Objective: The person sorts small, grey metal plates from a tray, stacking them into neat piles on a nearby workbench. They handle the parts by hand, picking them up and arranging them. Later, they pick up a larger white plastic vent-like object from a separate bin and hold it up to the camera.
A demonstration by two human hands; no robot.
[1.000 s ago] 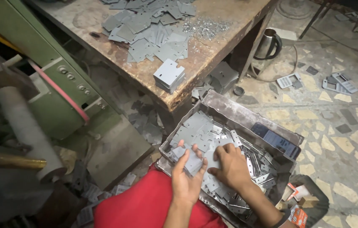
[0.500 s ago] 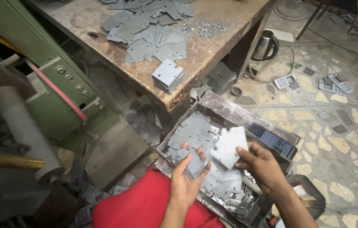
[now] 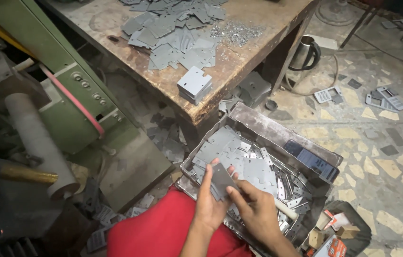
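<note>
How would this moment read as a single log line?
left hand: holds stack of grey metal plates | right hand: fingers on same stack | below: metal tray of plates | beside: wooden workbench

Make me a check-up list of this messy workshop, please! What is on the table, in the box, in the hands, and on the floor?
Surface: worn wooden table, loose grey metal plates, one neat stack.
Job's things: metal tray of cut plates; small plate stack held over it.
Clutter: scrap plates on floor, cardboard boxes.
Hands: left hand and right hand both grip the stack.
Cables: kettle cord.
Surroundings: green machine, kettle, stone floor.
</note>
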